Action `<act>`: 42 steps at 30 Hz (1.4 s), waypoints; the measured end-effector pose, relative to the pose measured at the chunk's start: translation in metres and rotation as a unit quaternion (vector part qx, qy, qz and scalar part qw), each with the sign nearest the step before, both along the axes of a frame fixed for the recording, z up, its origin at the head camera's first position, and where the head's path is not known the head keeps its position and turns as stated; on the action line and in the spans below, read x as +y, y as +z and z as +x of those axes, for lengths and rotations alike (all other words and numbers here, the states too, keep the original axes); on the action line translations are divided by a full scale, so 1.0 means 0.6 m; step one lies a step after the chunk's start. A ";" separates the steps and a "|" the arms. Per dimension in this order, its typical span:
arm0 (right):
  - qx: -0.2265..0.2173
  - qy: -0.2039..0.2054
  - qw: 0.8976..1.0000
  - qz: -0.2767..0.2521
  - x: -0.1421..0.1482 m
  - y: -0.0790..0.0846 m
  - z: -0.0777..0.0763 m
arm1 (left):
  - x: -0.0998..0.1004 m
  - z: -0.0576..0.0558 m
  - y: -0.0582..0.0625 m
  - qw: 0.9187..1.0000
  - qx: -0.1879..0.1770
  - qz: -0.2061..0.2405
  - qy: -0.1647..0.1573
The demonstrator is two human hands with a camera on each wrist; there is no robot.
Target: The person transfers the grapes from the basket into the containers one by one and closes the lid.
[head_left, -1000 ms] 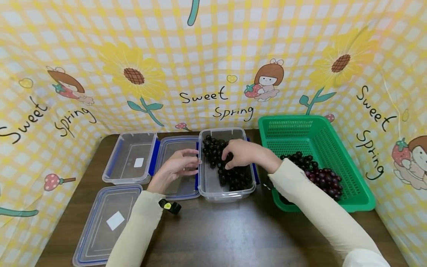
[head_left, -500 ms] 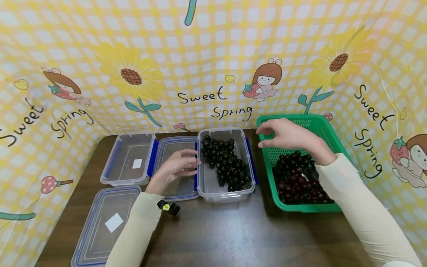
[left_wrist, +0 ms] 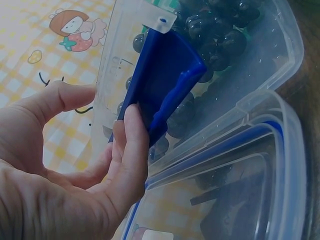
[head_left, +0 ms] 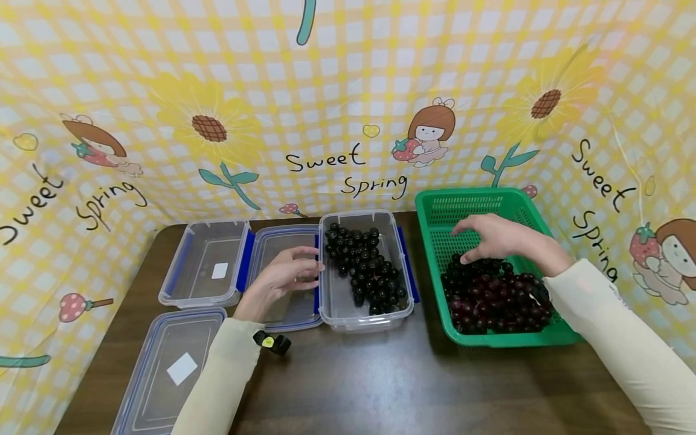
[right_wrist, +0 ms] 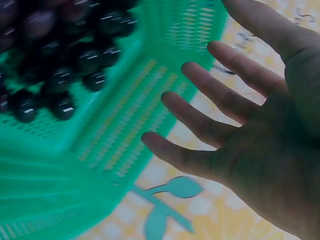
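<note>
My left hand [head_left: 285,273] is at the left side of a clear plastic box [head_left: 337,305]; in the left wrist view its fingertips touch the box's blue latch [left_wrist: 167,75], with the thumb near the rim. Bunches of black grapes [head_left: 370,260] lie in that box. Over the green basket [head_left: 457,329] hovers my right hand [head_left: 497,237], fingers spread and holding nothing. Below it in the basket are more black grapes [head_left: 457,266] and dark red grapes [head_left: 484,302]. The right wrist view shows the right palm [right_wrist: 270,155] and the basket grapes [right_wrist: 60,80] apart from the fingertips.
A second clear box [head_left: 203,263] with a small white label stands at the left. One lid [head_left: 261,241] lies between the two boxes; another lid [head_left: 163,362] lies in front of the second box. All rest on a dark wooden table [head_left: 348,386], backed by a checked cloth [head_left: 244,72].
My right hand has left the grapes in the clear box, moved right and come down over the green basket. The left hand has stayed at the box's latch side.
</note>
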State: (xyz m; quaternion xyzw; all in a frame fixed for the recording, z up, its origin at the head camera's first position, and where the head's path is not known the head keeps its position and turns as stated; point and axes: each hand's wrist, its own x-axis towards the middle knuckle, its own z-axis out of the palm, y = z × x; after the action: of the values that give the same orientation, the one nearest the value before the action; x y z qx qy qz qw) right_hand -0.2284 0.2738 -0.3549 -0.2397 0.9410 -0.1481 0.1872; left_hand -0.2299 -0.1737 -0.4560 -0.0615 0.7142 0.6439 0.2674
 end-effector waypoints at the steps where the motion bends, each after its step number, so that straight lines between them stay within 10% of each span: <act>1: -0.004 -0.002 1.000 0.004 0.005 -0.007 -0.001 | 0.000 0.000 0.000 1.000 -0.001 -0.001 0.000; 42: -0.108 -0.012 0.993 0.046 0.026 -0.113 -0.029 | -0.001 0.001 -0.001 1.000 -0.003 0.011 -0.002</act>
State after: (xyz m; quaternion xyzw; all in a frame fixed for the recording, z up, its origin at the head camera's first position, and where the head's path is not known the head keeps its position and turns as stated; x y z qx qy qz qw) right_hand -0.2455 0.2897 -0.4228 -0.2024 0.9239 -0.1320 0.2968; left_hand -0.2296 -0.1743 -0.4568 -0.0594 0.7065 0.6509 0.2715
